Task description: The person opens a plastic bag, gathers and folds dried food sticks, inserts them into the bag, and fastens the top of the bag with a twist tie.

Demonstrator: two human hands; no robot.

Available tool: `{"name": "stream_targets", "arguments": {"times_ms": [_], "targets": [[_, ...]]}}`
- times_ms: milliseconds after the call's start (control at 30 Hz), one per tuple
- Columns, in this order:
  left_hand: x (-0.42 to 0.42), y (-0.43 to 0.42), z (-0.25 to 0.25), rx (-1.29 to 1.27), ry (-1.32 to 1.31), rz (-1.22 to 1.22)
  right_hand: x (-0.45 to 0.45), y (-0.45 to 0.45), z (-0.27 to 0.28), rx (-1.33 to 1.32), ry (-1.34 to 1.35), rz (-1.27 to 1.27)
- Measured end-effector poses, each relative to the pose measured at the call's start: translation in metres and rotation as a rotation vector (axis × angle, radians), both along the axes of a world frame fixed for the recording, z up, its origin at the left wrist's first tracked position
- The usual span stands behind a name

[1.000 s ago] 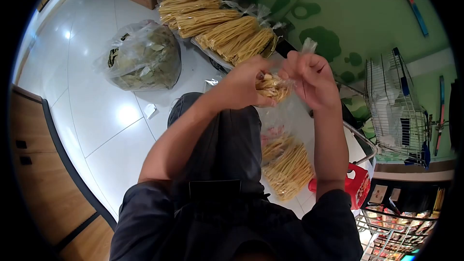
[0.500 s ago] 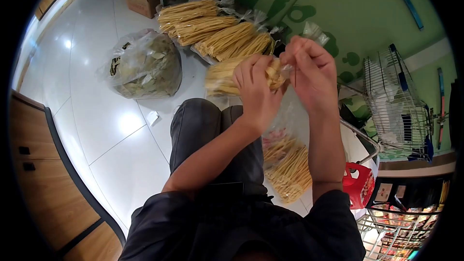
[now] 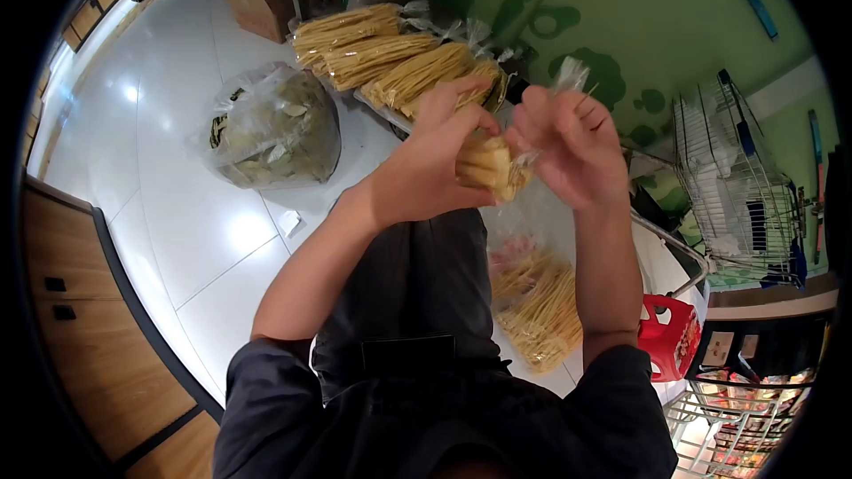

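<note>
My left hand (image 3: 422,164) is wrapped round a clear plastic bag of yellow dried bean-curd sticks (image 3: 488,166), held above my knees. The ends of the sticks face right, toward my other hand. Fingers closed, my right hand (image 3: 575,146) pinches the gathered neck of that bag, and loose clear plastic (image 3: 571,75) stands up above the fingers. Just beyond my hands, several similar bags of sticks (image 3: 382,58) lie side by side. Another bag of sticks (image 3: 541,310) rests on the floor at my right, below my right forearm.
A large clear bag of dried leaves (image 3: 280,133) stands on the tiled floor to the left, near a scrap of white paper (image 3: 290,223). Behind are a cardboard box (image 3: 257,4) and a green wall (image 3: 639,27). At right are a wire cart (image 3: 732,177) and a red container (image 3: 666,337).
My left hand has shifted left and rolled round the bag, turning the sticks' ends more into view. My right hand stays at the neck, with more plastic showing above it.
</note>
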State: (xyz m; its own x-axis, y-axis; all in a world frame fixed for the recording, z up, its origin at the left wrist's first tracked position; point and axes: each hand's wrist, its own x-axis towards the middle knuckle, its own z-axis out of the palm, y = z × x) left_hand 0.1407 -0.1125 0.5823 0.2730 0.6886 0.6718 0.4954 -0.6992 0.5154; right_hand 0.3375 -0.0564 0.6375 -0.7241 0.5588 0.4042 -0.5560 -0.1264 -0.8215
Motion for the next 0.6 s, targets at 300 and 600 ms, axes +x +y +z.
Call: {"name": "stream_targets", "arguments": {"times_ms": [300,600], "targets": [[0.054,0.006,-0.037,-0.046,-0.205,0.407,-0.019,-0.012,0.010,0.119,-0.235,-0.317],[0.053,-0.033,-0.012,-0.037,-0.192,0.384,-0.006,-0.016,0.004,0.013,-0.208,-0.524]]}}
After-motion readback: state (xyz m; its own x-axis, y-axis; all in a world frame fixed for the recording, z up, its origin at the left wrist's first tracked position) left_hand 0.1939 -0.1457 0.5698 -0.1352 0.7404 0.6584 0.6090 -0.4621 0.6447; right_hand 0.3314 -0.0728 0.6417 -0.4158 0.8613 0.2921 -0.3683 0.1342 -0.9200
